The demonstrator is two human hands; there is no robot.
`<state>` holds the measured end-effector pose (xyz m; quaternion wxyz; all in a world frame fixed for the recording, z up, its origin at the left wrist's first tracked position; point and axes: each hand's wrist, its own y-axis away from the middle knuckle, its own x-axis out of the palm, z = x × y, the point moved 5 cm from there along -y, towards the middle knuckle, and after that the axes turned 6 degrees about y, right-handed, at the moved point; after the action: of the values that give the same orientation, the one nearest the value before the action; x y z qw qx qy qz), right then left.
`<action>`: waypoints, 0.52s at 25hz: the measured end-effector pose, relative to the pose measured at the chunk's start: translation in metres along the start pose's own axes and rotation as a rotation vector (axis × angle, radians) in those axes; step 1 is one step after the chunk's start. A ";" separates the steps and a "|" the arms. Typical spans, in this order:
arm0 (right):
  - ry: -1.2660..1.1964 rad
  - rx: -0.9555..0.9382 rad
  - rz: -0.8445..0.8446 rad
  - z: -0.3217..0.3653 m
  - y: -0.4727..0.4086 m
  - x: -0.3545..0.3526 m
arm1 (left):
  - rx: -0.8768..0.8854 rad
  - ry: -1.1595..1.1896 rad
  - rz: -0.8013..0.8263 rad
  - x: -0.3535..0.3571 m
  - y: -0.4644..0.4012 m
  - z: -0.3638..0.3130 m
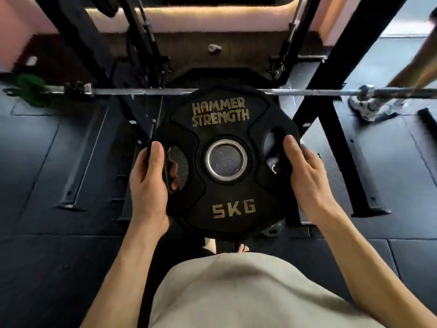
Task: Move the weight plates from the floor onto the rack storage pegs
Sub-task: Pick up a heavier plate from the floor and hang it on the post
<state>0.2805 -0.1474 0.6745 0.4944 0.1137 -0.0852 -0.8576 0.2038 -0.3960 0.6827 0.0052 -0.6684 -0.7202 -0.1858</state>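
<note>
The plate (224, 159) sits dead centre of the frame, lifted clear of the floor (42, 176) and held flat-face-up toward the camera — "5KG" reads at its lower edge, the maker's name at the top. The left hand (149, 183) is clamped on the plate's left rim, thumb on the face and fingertips curling through the left grip slot from behind. The right hand (305, 174) presses the right rim beside the right slot, thumb on top; its fingers are hidden behind the plate, so it looks like a grip, though how far they wrap cannot be told. Both hands are level and equally close, one each side of the centre hole (226, 159), through which only speckled flooring shows. Beyond the plate, a bar (142, 91) crosses the frame, just above its top edge, with black rack uprights (331, 129) rising at the right and upper left. No storage peg can be picked out with certainty. The judgement here: the hole's axis points up at the camera, so the plate must be tipped on edge to bring that axis in line with a horizontal peg — wherever it lies on the rack.
</note>
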 end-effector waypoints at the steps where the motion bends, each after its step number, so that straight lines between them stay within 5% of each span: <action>1: 0.010 -0.021 0.061 0.006 0.004 0.015 | 0.016 0.027 -0.065 -0.019 0.012 -0.006; 8: 0.117 -0.196 0.527 0.049 0.073 0.185 | 0.250 0.168 -0.480 -0.188 0.099 -0.073; 13: 0.123 -0.280 0.686 0.053 0.155 0.337 | 0.323 0.212 -0.659 -0.338 0.136 -0.119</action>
<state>0.2307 -0.5146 0.7282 0.7677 0.0610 0.0295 -0.6372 0.3420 -0.7482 0.7422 0.1251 -0.3686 -0.9119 -0.1298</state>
